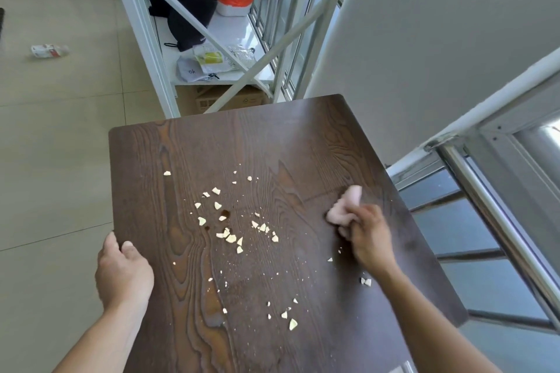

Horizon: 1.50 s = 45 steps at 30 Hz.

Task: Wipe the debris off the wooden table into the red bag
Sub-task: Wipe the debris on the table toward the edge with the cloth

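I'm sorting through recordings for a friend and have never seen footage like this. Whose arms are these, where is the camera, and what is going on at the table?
There is no machine here: a person wears a wide-angle camera on the head, looking forward and down, so both arms reach in from the bottom of the picture. The left hand grips the left edge of the dark wooden table. The right hand presses a crumpled pink cloth onto the tabletop near its right side; it is blurred, so probably wiping. Pale crumbs of debris lie scattered over the middle of the table, with a few small dark spots among them. Behind the table stands a white shelf rack holding bags. A red bag for the debris is not clearly visible.
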Available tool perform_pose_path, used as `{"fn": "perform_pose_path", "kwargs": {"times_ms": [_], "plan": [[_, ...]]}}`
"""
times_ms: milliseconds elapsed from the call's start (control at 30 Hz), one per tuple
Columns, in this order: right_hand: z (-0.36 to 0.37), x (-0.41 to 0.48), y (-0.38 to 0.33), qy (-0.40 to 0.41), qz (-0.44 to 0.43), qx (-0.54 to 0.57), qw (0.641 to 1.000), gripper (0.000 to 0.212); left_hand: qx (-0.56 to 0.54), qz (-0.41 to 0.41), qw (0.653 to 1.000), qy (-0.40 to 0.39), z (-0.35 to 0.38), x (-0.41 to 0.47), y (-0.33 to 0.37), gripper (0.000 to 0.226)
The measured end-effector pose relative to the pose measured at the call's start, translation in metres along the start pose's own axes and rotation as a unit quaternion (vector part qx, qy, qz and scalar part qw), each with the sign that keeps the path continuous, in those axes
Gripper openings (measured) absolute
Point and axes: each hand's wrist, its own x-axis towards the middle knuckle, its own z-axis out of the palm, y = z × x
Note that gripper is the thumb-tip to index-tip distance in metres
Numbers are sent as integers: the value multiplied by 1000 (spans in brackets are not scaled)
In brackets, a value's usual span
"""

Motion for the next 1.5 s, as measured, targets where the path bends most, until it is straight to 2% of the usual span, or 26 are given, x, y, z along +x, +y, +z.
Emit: {"fn": "perform_pose_path", "kwargs": {"times_ms": [67,100,167,233,333,400,467,633,733,800,833,900,967,1033,1100,1200,1267,1300,1367,1467,1500], "plan": [[12,-12,-9,-59,-29,25,998,41,-5,-1,1000,-1,0,-1,1,46],[6,-18,-11,-64,-34,40,997,43,-9,-1,1000,-2,-1,-1,1,46],[-22,-26,0,-15,-13,55,998,46,-17,-4,1000,-3,-1,-1,2,47],[-57,-37,27,57,19,14,998,41,-19,-2,1000,-4,-1,-2,3,47],[-82,-62,64,76,83,-46,993,29,-18,-4,1000,-2,-1,-2,5,48],[-66,-80,72,69,112,-35,991,28,-20,-6,1000,-2,-1,-2,5,48],[-31,-98,66,65,123,-26,990,36,-19,-5,1000,-1,-1,-2,4,48],[64,-126,-14,68,83,24,994,46,-13,-8,1000,2,-1,-1,4,47],[74,-123,-71,-2,69,113,991,37,-15,-10,1000,1,-1,-1,5,48],[51,-121,-91,-75,72,234,967,25,-19,-11,1000,0,-1,-1,5,48],[35,-120,-97,-68,90,293,949,25,-21,-12,1000,-1,-2,-1,5,48],[-6,-120,-94,-4,125,363,923,20,-23,-15,1000,-1,-2,0,5,48],[-43,-130,-67,67,105,302,945,27,-28,-16,999,-5,-2,0,4,48],[-70,-137,-30,113,56,164,978,35,-28,-15,999,-6,-2,1,4,48],[-83,-145,8,140,31,21,989,36,-31,-22,999,-7,-2,1,4,48],[-65,-164,52,80,55,-117,988,48,-36,-26,999,-11,-3,-4,6,48],[-32,-164,62,50,111,-120,985,54,-37,-26,999,-10,-8,-1,10,48],[-19,-163,57,50,136,-104,984,48,-34,-28,999,-7,-7,0,10,48],[25,-142,4,13,71,-49,996,42,-57,-57,996,45,-34,27,-1,48],[61,-147,-46,9,45,-28,999,57,-51,-51,996,48,-31,35,4,47],[69,-157,-63,-14,35,-16,999,60,-52,-52,996,44,-29,33,6,47]]}}
